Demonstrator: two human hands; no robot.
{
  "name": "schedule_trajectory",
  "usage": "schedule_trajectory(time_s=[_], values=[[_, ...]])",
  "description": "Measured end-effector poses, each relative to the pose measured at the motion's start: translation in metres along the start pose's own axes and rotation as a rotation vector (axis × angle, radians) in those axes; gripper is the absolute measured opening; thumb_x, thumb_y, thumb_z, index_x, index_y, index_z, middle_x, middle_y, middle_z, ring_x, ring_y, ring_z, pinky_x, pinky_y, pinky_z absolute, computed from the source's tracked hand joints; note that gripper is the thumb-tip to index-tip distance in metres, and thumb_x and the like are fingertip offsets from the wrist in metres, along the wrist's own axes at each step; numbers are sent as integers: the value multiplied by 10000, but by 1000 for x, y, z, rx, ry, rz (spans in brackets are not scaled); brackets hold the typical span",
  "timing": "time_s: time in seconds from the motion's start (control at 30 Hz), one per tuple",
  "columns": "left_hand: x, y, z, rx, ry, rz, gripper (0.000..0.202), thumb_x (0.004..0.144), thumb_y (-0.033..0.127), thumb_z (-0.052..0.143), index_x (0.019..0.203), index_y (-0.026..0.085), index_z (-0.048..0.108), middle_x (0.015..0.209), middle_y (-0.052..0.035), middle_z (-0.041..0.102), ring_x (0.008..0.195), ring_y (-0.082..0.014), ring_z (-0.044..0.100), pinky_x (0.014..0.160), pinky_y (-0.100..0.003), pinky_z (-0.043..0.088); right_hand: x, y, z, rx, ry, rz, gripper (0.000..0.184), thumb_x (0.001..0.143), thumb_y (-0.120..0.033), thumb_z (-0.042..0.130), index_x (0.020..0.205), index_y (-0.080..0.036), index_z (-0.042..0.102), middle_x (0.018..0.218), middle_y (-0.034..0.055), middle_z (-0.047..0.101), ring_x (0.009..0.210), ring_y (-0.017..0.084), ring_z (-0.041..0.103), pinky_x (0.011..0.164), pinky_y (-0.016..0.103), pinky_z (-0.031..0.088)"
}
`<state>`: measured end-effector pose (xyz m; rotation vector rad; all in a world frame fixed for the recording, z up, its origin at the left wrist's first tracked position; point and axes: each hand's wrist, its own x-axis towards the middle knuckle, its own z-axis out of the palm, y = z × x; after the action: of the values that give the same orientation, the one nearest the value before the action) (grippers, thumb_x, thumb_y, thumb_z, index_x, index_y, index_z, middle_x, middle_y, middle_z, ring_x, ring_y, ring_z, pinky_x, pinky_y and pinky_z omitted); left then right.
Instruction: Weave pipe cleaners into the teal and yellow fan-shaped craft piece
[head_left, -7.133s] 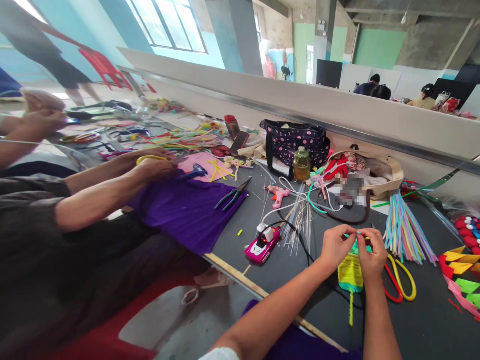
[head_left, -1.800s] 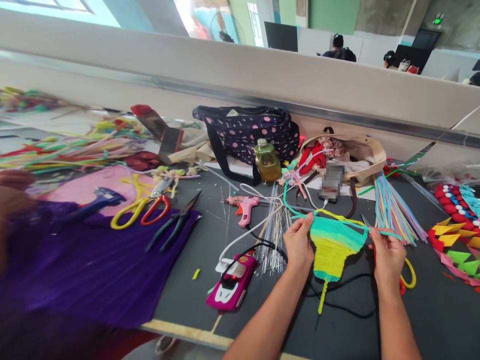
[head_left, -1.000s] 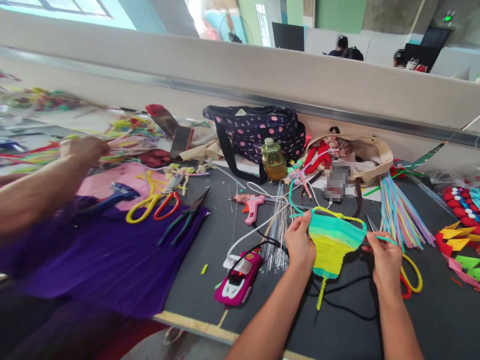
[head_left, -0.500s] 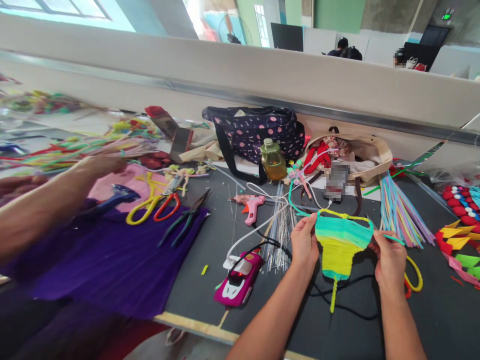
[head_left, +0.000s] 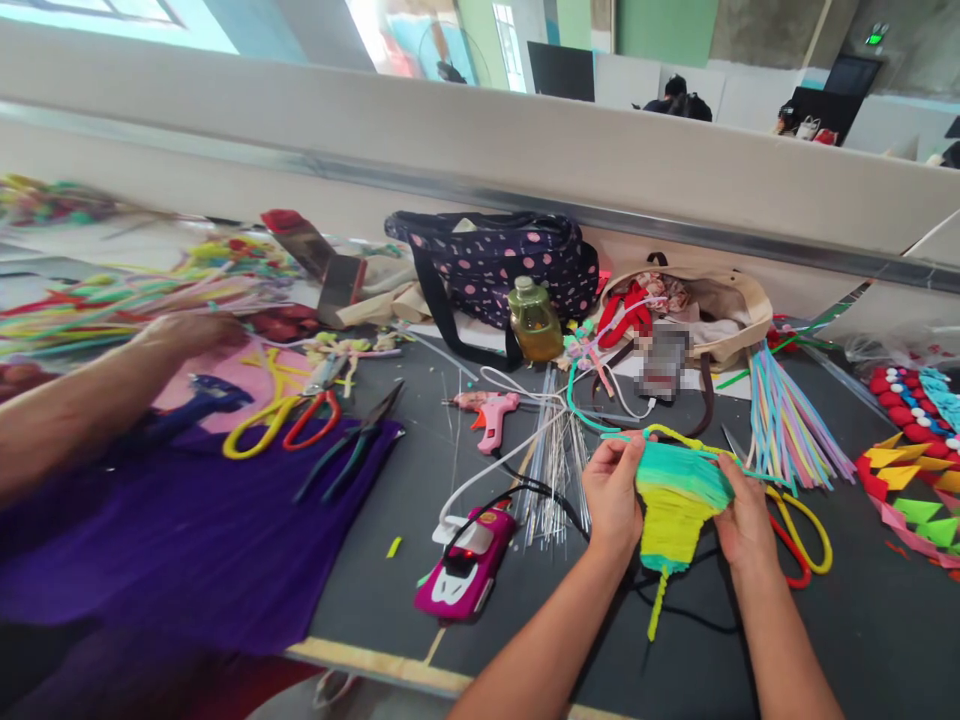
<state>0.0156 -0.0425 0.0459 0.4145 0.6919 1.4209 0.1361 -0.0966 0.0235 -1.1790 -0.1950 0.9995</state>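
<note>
A fan-shaped woven piece (head_left: pixel 675 500), teal at the top and yellow below with a yellow stem, hangs just above the dark table (head_left: pixel 525 620). My left hand (head_left: pixel 613 492) grips its left edge, fingers closed. My right hand (head_left: pixel 742 515) is closed on its right edge, where a teal pipe cleaner (head_left: pixel 757 472) runs off to the right. Both hands sit close together around the piece.
Red and yellow scissors (head_left: pixel 802 535) lie right of my hands, beside a bundle of pastel pipe cleaners (head_left: pixel 784 420). Thin wires (head_left: pixel 551 465), a pink glue gun (head_left: pixel 487 412), a pink car-shaped object (head_left: pixel 461 570), a bottle (head_left: pixel 534 320) and a dotted bag (head_left: pixel 495 262) lie ahead. Another person's arm (head_left: pixel 97 395) reaches over purple cloth (head_left: pixel 187 540).
My right hand has slid left along the woven piece, closing in on my left hand, and the piece is now bunched narrower. The other person's arm stays over the pipe cleaners at left.
</note>
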Motion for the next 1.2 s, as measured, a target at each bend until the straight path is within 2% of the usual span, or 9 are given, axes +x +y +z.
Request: schedule_trajectory(time_s=[0.27, 0.53, 0.7, 0.9, 1.03, 1.2], values=[[-4, -3, 1, 55, -16, 38, 263, 600, 275, 828, 630, 158, 594, 836, -17, 677, 788, -197, 686, 682, -273, 523, 4, 2, -3, -35, 19, -60, 346, 593, -441, 786, 771, -167, 671, 717, 42, 714, 690, 238, 686, 658, 365, 549], [-5, -4, -1, 93, -55, 81, 217, 629, 269, 812, 639, 164, 623, 843, -15, 671, 790, -192, 683, 710, -291, 525, 4, 1, -4, 23, 59, -64, 353, 539, -371, 821, 762, -163, 643, 671, 27, 692, 647, 224, 668, 670, 382, 543], [-4, -5, -1, 99, -47, 90, 222, 616, 280, 820, 635, 167, 630, 848, -19, 670, 760, -180, 679, 711, -298, 527, 5, 5, -6, -13, 84, -148, 400, 539, -341, 812, 862, -170, 648, 679, -5, 668, 646, 188, 648, 679, 353, 532], [-1, -2, 1, 45, -3, 33, 271, 592, 262, 828, 616, 162, 577, 792, -9, 678, 737, -189, 685, 668, -282, 521, 7, 4, -6, -80, 128, -233, 512, 573, -338, 783, 1022, -191, 585, 689, -35, 648, 601, 156, 624, 618, 301, 511], [3, -1, -1, 2, 13, 4, 293, 574, 241, 836, 617, 159, 557, 763, -6, 681, 740, -194, 694, 673, -282, 519, 9, 3, -7, -73, 147, -272, 610, 548, -319, 803, 1086, -197, 543, 697, -47, 630, 618, 146, 623, 630, 289, 505], [12, -2, -8, -13, 43, -30, 320, 573, 256, 838, 614, 159, 536, 721, -19, 702, 760, -198, 697, 689, -284, 516, 12, 2, -11, -103, 169, -304, 544, 561, -316, 811, 1036, -198, 574, 656, -52, 615, 612, 131, 599, 606, 253, 474]])
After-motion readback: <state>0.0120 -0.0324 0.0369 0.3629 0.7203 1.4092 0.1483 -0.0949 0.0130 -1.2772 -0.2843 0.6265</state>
